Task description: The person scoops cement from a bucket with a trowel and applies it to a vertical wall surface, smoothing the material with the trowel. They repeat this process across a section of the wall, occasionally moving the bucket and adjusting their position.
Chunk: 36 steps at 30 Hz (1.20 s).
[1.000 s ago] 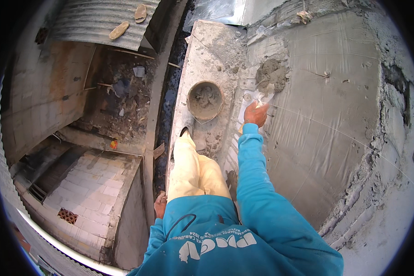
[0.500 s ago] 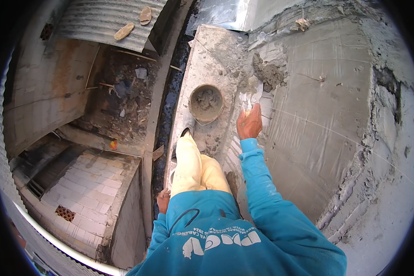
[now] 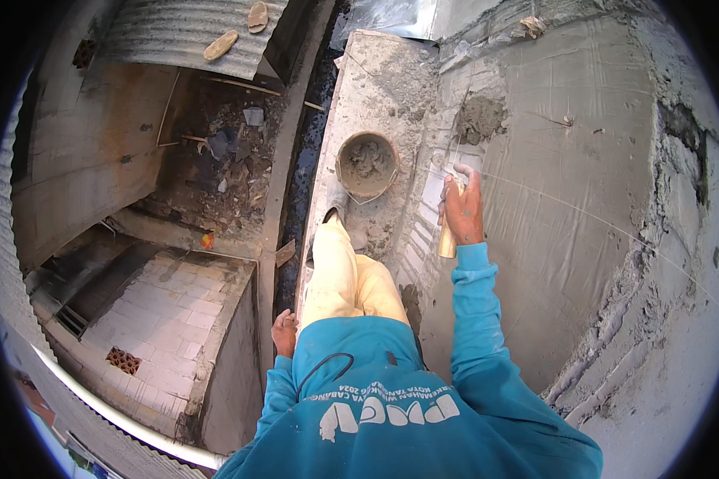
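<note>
My right hand (image 3: 465,209) is closed round the pale wooden handle (image 3: 447,239) of a trowel. The trowel's blade seems turned edge-on, so little of it shows. Ahead of this hand, a patch of wet mortar (image 3: 481,120) lies on the smooth grey cement wall (image 3: 567,184). To the left stands a round bucket (image 3: 340,172) with grey mortar (image 3: 367,160) inside and a thin wire handle. My left hand (image 3: 284,331) is low beside my thigh, near the ledge's edge. Its fingers are curled in, and nothing shows in them.
I am on a narrow concrete ledge (image 3: 375,80). To its left runs a dark gap (image 3: 305,160), beyond which lies a lower area with rubble (image 3: 236,160). A taut string (image 3: 575,205) crosses the wall. Corrugated roofing (image 3: 176,36) holds two sandals (image 3: 220,45).
My right hand has drawn back and right from the mortar patch. The trowel has turned, so its handle now shows. The mortar lies flatter. The left hand has hardly moved.
</note>
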Each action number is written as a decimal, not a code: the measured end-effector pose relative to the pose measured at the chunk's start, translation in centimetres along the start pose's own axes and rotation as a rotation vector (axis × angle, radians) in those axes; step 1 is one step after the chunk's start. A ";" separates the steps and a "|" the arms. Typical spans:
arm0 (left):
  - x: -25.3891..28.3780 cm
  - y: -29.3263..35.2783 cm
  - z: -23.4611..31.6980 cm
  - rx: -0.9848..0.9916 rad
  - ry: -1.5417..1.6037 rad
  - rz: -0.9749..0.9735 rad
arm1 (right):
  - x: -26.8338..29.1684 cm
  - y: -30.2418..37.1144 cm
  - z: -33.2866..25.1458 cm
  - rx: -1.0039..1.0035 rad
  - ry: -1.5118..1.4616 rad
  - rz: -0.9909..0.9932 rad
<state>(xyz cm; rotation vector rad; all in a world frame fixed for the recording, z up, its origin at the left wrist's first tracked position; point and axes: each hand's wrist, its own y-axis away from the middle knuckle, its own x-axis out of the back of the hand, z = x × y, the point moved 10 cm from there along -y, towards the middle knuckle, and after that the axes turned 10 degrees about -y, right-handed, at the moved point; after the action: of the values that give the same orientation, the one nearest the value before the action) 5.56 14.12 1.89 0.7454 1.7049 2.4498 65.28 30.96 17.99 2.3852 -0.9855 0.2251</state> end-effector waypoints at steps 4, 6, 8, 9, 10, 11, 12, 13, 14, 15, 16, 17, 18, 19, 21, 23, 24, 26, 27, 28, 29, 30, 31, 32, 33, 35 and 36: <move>-1.6 0.3 3.2 -0.173 -0.146 -0.103 | -1.0 0.8 3.9 0.039 0.200 0.014; -0.8 0.2 4.1 -0.176 -0.181 -0.046 | -1.3 0.3 5.4 0.030 0.307 0.018; -0.6 -0.1 4.4 -0.131 -0.081 -0.031 | -1.7 -0.7 8.3 -0.133 0.115 -0.017; -0.7 -0.1 4.5 -0.124 -0.081 -0.034 | -2.4 -0.9 10.4 -0.300 -0.127 -0.049; -0.7 -0.1 4.7 -0.117 -0.081 -0.035 | -3.2 -0.7 12.2 -0.462 -0.361 -0.063; -0.8 0.0 4.6 -0.084 -0.067 -0.046 | -3.1 -1.1 12.5 -0.448 -0.381 -0.032; -0.8 0.2 5.2 -0.127 -0.124 -0.043 | -2.8 -1.6 12.7 -0.431 -0.392 0.014; -0.9 0.5 5.5 -0.142 -0.172 -0.049 | -3.2 -2.0 12.5 -0.385 -0.432 0.013; -0.8 0.8 5.6 -0.133 -0.220 -0.051 | -2.9 -2.4 12.5 -0.369 -0.369 0.048; -0.8 1.2 6.1 -0.157 -0.235 -0.057 | -2.4 -2.6 13.0 -0.399 -0.313 0.135; -0.7 1.4 6.3 -0.164 -0.244 -0.058 | -2.3 -3.3 13.0 -0.404 -0.288 0.169; -0.5 1.6 6.4 -0.152 -0.252 -0.054 | -2.1 -4.3 12.7 -0.376 -0.262 0.204; -0.5 1.6 6.6 -0.167 -0.253 -0.058 | -2.0 -5.0 13.0 -0.410 -0.374 0.273; -0.3 1.6 6.7 -0.163 -0.258 -0.054 | -2.0 -6.1 12.6 -0.386 -0.448 0.296; -0.1 1.2 6.6 -0.162 -0.285 -0.048 | -1.9 -7.5 12.4 -0.392 -0.591 0.341; -0.1 0.7 6.5 -0.172 -0.283 -0.052 | -0.6 -8.0 11.7 -0.374 -0.591 0.419; -0.1 0.5 6.1 -0.151 -0.281 -0.056 | -0.2 -7.7 11.6 -0.380 -0.590 0.438; -0.2 0.0 5.6 -0.107 -0.162 -0.080 | 0.8 -6.1 11.3 -0.374 -0.626 0.525; 0.1 0.1 6.0 -0.141 -0.196 -0.061 | 0.7 -4.7 11.5 -0.424 -0.635 0.540; 0.3 0.1 6.1 -0.149 -0.204 -0.050 | 0.6 -3.5 11.4 -0.431 -0.658 0.543; 0.4 0.1 6.3 -0.155 -0.185 -0.042 | 0.2 -2.5 11.1 -0.437 -0.696 0.518; 0.6 0.2 6.3 -0.145 -0.185 -0.037 | 0.4 -1.1 10.9 -0.432 -0.720 0.539; 0.6 0.3 6.4 -0.135 -0.154 -0.034 | 0.4 -0.1 10.6 -0.421 -0.723 0.543; 0.6 0.4 6.4 -0.131 -0.095 -0.038 | 0.3 1.0 10.2 -0.405 -0.734 0.525; 0.5 0.4 6.3 -0.118 -0.097 -0.023 | 0.5 2.0 10.0 -0.410 -0.721 0.538; 0.1 0.6 5.8 -0.096 -0.040 -0.008 | -0.3 3.3 9.8 -0.416 -0.753 0.481; -0.4 0.6 5.3 -0.067 -0.056 -0.013 | -0.6 3.7 10.0 -0.424 -0.759 0.468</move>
<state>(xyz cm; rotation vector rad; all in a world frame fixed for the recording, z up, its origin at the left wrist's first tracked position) 8.24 18.38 3.69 0.7859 1.5952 2.4396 61.75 23.73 11.00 1.8164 -1.7198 -0.7086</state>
